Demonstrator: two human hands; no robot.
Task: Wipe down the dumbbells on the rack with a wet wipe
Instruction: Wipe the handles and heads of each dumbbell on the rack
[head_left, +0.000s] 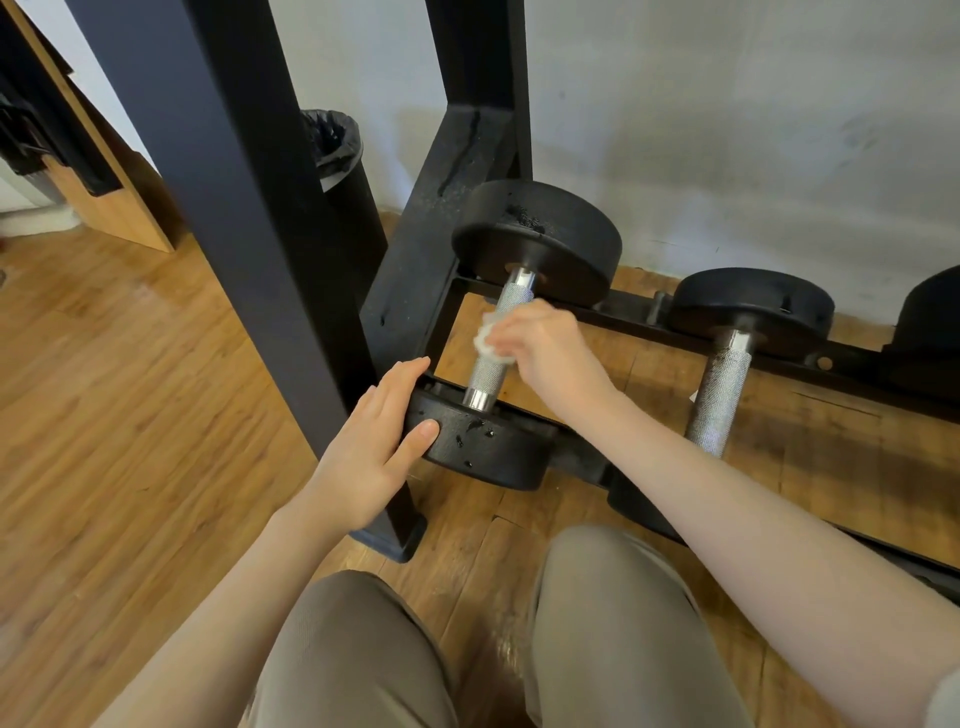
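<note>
Gripping the wet wipe (487, 340) on the left dumbbell's handle (500, 340), the right hand (540, 345) wipes while the flat left hand (376, 431) steadies its near plate (483, 444); next, the right dumbbell (727, 364).

We are looking down at a wooden floor (130, 374) that is shining a little in the light. A black bin (340, 156) with a black bag inside is standing by the white wall (727, 130), partly hiding behind a thick dark post (249, 218). A wooden panel (124, 192) is leaning up at the far left. Two knees in tan trousers (613, 623) are showing at the bottom.
</note>
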